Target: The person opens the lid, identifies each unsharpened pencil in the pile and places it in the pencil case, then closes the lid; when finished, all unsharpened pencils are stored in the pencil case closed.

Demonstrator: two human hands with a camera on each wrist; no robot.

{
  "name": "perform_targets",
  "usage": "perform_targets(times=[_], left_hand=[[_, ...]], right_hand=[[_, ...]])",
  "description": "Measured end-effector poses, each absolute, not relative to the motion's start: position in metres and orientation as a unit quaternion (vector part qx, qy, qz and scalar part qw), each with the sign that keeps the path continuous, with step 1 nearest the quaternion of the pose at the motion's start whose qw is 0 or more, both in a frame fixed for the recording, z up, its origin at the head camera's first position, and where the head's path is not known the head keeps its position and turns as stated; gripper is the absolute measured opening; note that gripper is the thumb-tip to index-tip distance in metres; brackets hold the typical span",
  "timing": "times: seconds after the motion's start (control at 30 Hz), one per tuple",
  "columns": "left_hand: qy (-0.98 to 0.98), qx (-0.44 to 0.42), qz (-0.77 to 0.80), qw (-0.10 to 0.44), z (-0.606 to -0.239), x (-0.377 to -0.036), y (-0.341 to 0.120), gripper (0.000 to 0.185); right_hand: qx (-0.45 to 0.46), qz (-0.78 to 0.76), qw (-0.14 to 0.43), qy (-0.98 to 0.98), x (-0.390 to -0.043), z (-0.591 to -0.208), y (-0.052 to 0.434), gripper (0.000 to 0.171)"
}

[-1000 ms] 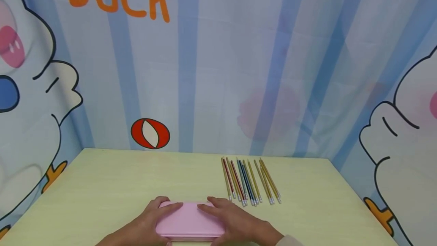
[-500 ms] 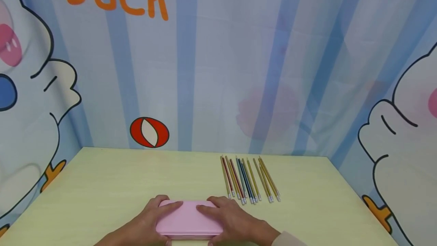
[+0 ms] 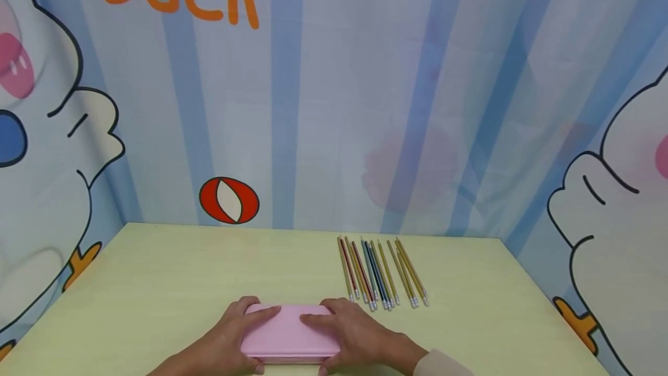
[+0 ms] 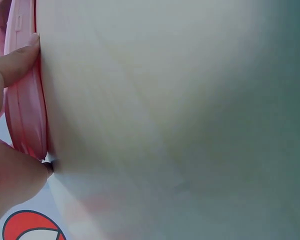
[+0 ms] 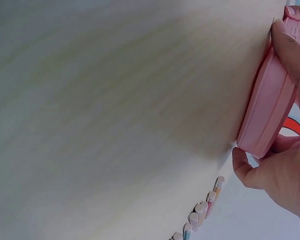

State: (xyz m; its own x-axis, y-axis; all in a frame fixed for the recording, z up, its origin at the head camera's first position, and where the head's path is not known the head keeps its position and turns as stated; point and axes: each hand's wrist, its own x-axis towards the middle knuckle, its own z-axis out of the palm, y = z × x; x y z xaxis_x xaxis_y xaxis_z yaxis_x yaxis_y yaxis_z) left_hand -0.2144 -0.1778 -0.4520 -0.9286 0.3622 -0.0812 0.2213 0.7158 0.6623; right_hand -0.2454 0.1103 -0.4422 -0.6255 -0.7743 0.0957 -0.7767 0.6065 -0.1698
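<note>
Both hands grip a pink pencil case (image 3: 288, 334) lying flat at the near edge of the tabletop (image 3: 172, 283).

Head view: the left hand (image 3: 229, 338) curls round the case's left end, thumb at the near edge and fingers over the top; the right hand (image 3: 355, 335) does likewise at the right end, a pale sleeve (image 3: 440, 364) at its wrist; a row of pencils (image 3: 381, 274) lies on the tabletop just beyond and to the right of the case, apart from it; a cartoon backdrop (image 3: 313, 103) stands behind. Left wrist view: the case (image 4: 27, 100) lies on the tabletop (image 4: 180, 110), a fingertip (image 4: 15, 60) pressed on its side edge. Right wrist view: the fingers (image 5: 290, 45) and thumb pinch the case (image 5: 270, 100) closed; pencil ends (image 5: 202, 215) show close by.
</note>
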Motion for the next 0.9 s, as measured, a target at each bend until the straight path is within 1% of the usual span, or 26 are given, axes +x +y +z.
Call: perform_targets(times=[0.13,0.3,0.37,0.6,0.8,0.9], left_hand=[[0.921,0.172,0.338,0.086,-0.453,-0.213,-0.178,0.085],[0.921,0.182,0.335,0.077,-0.451,-0.211,-0.179,0.087],[0.922,0.178,0.335,0.078,-0.451,-0.210,-0.178,0.088],[0.925,0.156,0.335,0.093,-0.446,-0.214,-0.174,0.088],[0.920,0.182,0.332,0.098,-0.447,-0.213,-0.178,0.089],[0.920,0.191,0.329,0.098,-0.448,-0.215,-0.180,0.093]], right_hand=[[0.431,0.100,0.004,-0.897,-0.246,-0.442,0.108,0.085],[0.400,0.106,-0.032,-0.910,-0.247,-0.434,0.108,0.080],[0.397,0.108,-0.039,-0.911,-0.246,-0.432,0.108,0.080],[0.404,0.099,-0.024,-0.909,-0.247,-0.431,0.109,0.083],[0.402,0.102,-0.036,-0.909,-0.247,-0.429,0.109,0.084],[0.402,0.111,-0.049,-0.907,-0.248,-0.427,0.109,0.084]])
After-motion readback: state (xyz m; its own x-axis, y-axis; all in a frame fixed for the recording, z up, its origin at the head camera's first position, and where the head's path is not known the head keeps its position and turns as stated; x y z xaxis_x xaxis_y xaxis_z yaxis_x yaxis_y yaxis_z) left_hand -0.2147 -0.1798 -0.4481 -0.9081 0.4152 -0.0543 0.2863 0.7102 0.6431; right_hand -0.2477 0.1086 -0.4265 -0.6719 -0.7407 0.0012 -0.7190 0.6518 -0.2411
